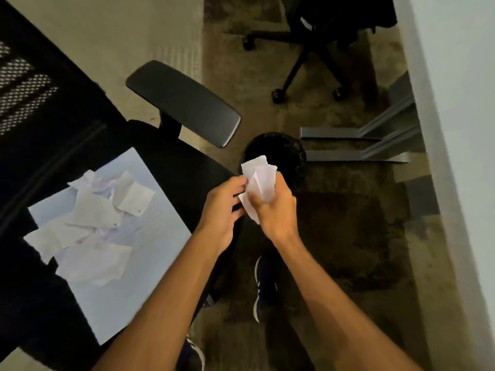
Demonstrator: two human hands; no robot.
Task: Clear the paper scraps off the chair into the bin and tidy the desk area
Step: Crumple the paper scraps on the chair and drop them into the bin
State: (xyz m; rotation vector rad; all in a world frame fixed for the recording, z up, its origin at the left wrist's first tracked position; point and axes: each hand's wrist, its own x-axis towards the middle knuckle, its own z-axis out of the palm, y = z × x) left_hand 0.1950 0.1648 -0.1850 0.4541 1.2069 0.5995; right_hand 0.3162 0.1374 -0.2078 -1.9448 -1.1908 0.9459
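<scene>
1. Chair (171,167), black: one pale sheet (150,250) on the seat, about five torn paper scraps (88,223) piled on it.
2. Left hand (222,207): fingertips pinching the held scrap (258,180).
3. Right hand (276,207): clenched round the same scrap, above the one black bin (286,153).
4. Second chair (321,36), far right; desk (455,103) edge beside it.

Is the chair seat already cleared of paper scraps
No, a pile of paper scraps lies on a large sheet on the chair seat.
</scene>
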